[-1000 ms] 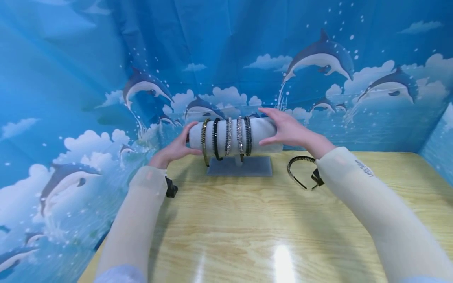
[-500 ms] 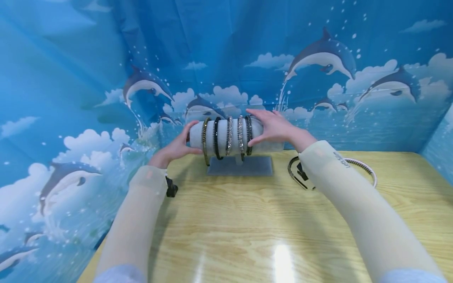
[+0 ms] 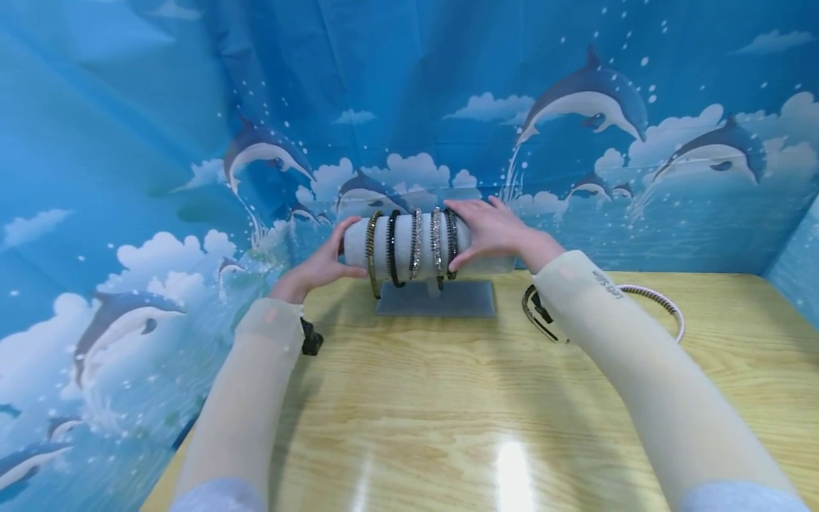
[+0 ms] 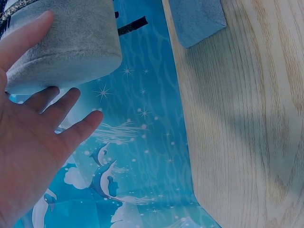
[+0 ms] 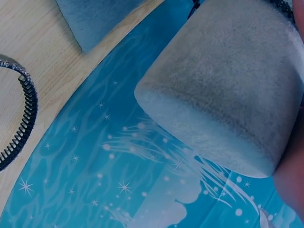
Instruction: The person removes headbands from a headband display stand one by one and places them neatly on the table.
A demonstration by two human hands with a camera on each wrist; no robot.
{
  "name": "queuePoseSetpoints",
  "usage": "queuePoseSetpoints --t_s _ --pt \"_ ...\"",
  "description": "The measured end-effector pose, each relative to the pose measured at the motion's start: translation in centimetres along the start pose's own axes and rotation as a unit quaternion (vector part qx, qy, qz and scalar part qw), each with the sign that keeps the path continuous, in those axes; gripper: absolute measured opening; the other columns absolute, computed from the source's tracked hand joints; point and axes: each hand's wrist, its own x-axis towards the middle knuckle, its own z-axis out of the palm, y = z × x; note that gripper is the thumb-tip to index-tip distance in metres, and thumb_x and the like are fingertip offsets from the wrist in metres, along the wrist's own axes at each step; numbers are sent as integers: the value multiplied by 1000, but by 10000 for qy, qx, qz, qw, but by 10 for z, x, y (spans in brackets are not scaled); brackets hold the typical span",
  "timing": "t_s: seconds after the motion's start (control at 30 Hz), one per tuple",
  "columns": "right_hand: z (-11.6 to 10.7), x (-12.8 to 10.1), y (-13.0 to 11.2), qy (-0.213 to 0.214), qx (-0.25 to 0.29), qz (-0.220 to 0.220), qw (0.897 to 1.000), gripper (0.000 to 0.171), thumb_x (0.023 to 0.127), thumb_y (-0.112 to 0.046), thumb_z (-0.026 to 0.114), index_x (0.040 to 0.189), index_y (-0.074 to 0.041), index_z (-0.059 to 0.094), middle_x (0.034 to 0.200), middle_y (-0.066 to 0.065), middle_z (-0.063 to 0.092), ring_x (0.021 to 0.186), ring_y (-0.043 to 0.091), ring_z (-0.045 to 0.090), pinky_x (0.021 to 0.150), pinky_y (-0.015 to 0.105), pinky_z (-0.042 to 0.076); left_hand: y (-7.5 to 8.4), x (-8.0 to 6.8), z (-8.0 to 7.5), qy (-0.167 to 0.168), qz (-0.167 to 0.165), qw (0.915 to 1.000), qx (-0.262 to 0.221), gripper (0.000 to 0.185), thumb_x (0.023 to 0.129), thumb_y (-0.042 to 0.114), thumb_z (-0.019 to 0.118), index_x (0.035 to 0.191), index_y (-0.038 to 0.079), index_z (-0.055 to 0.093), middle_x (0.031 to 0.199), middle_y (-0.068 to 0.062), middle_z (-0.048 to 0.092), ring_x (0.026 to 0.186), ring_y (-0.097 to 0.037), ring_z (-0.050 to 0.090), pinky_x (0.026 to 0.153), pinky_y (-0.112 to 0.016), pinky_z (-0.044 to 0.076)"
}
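A grey plush headband stand (image 3: 403,249), a horizontal roll on a flat base (image 3: 435,302), stands at the back of the table. Several dark and glittery headbands ring its roll. At the roll's left end is my left hand (image 3: 313,269), its thumb in front; in the left wrist view the fingers look straight and spread past the end. With thumb in front and fingers over the top, my right hand (image 3: 495,229) grips the rightmost headband (image 3: 452,242) on the roll. The right wrist view shows the roll's bare right end, with that hand only at the edge.
Right of the stand, a black headband (image 3: 532,316) with a bow lies on the wooden table (image 3: 422,412), partly under the right sleeve. A pinkish headband (image 3: 678,316) lies farther right. A small black object (image 3: 311,338) shows beside the left cuff. A dolphin-print backdrop (image 3: 409,92) rises behind.
My right hand has moved left from the roll's bare right part onto the rightmost headband. The pinkish headband has come out from behind the right sleeve. My left hand stays at the roll's left end.
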Motion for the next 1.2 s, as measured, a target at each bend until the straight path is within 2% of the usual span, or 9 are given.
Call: queuePoseSetpoints --t_s 0.2,0.43,0.77,0.97,1.2 --pt "0 2 -1 100 147 -10 9998 122 62 -62 83 155 -12 22 156 13 27 141 33 24 113 55 4 1 0 0 6 -61 10000 3 96 89 3 70 155 33 7 151 -14 24 132 -34 34 98 -52 39" --pt "-1 0 1 214 257 -42 9994 118 63 -60 84 152 -9 27 154 13 31 140 33 28 113 54 6 -1 2 1 -9 1 10000 41 96 89 3 71 156 25 6 149 -15 27 129 -34 37 96 -52 40" --pt "-3 -7 10 412 453 -76 9981 116 61 -54 88 151 -7 31 148 16 40 136 35 34 114 53 9 0 2 -1 42 62 10000 29 96 88 1 71 156 24 7 147 -17 27 127 -35 37 95 -52 40" --pt "-2 -16 18 604 510 -127 9968 115 61 -52 89 149 -4 33 145 19 43 132 38 37 109 57 21 0 1 -1 30 55 10000 29 96 89 2 70 156 26 6 147 -17 27 128 -35 37 96 -52 40" --pt "4 -26 28 744 863 -22 9935 113 61 -48 90 149 -6 33 143 20 43 130 39 38 101 60 33 -1 0 -1 -18 48 10000 -19 96 89 1 70 156 28 6 148 -15 28 128 -33 38 95 -51 41"
